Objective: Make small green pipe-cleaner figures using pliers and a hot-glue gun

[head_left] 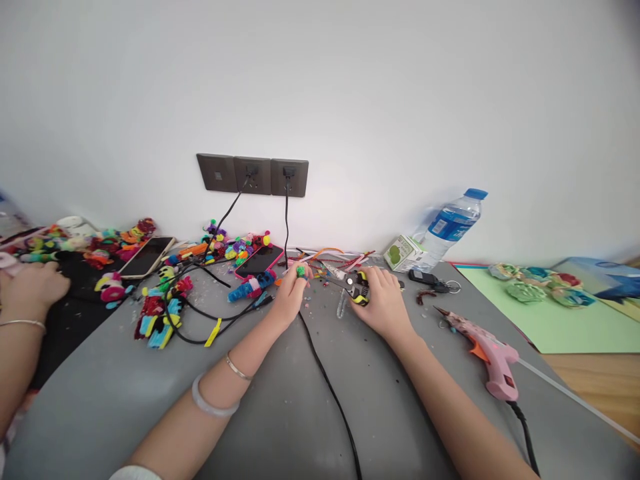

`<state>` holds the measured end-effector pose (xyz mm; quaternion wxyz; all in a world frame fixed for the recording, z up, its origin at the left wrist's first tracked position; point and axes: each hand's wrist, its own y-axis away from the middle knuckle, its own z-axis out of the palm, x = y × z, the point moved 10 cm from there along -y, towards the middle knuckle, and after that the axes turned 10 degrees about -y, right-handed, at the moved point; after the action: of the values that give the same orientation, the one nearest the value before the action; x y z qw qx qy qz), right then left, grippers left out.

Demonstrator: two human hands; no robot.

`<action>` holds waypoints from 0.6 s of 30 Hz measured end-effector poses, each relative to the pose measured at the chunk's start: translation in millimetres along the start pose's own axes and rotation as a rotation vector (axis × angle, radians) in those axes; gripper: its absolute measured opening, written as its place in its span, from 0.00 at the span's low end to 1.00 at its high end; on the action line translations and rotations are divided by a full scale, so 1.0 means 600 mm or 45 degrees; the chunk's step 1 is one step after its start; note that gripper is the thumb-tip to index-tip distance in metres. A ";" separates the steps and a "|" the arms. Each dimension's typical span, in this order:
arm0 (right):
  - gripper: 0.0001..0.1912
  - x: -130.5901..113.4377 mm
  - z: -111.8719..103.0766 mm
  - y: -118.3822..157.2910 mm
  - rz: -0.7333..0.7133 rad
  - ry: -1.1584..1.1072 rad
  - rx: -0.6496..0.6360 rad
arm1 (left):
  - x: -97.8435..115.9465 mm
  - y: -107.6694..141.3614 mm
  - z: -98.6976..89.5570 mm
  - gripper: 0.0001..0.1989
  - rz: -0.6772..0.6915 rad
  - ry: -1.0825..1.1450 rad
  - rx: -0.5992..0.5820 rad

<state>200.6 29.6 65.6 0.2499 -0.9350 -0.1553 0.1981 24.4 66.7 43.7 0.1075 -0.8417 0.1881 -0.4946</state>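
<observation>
My left hand (289, 293) pinches a small green fuzzy piece (301, 272) that looks like pipe cleaner. Across from it, my right hand (383, 300) is wrapped round scissors (356, 287) with black and yellow handles. The blades point left toward the green piece, and I see a gap between them and it. Under the scissors lies a clear plastic strip (342, 304). Just left of my left hand rests a blue and pink fuzzy figure (251, 287), beside a phone with a pink edge (260, 261).
A pink glue gun (493, 360) lies at right, its cord trailing forward. Behind it are a water bottle (453, 227), a small carton (403, 253) and keys (433, 281). Black cables (325, 373) cross the grey table. Colourful fuzzy figures (163, 313) and another person's hand (35, 287) are at left.
</observation>
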 end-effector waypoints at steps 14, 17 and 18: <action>0.24 -0.011 0.032 0.004 -0.104 0.027 -0.080 | -0.065 0.001 0.024 0.20 -0.494 0.786 0.010; 0.24 -0.015 0.033 0.004 -0.123 0.049 -0.076 | -0.074 0.003 0.021 0.23 -0.530 0.775 0.048; 0.24 -0.017 0.034 0.004 -0.131 0.056 -0.079 | -0.076 0.004 0.020 0.23 -0.542 0.769 0.054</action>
<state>183.3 31.7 51.0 0.2340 -0.9372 -0.2037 0.1597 14.4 83.8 0.7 -0.0406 -0.6755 0.0218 -0.7359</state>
